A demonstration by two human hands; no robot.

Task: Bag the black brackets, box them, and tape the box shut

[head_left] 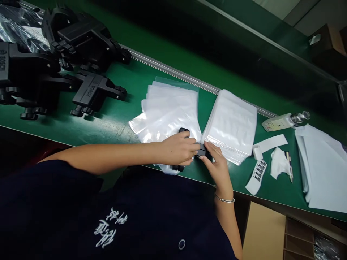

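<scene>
My left hand point(177, 148) is curled over a black plastic part point(202, 150) lying on a fanned pile of clear plastic bags point(169, 112) at the near edge of the green bench point(116, 119). My right hand point(217, 166), a thin bracelet on its wrist, pinches the same part from the right side. Most of the part is hidden under my fingers; only black bits show above and below my left hand.
A neat stack of clear bags point(233, 124) lies to the right. Several black plastic parts point(67, 54) sit at far left. A label strip point(257, 177), white paper sheets point(322, 169) and a small bottle point(284, 121) lie at right. A cardboard box point(264, 234) stands below the bench.
</scene>
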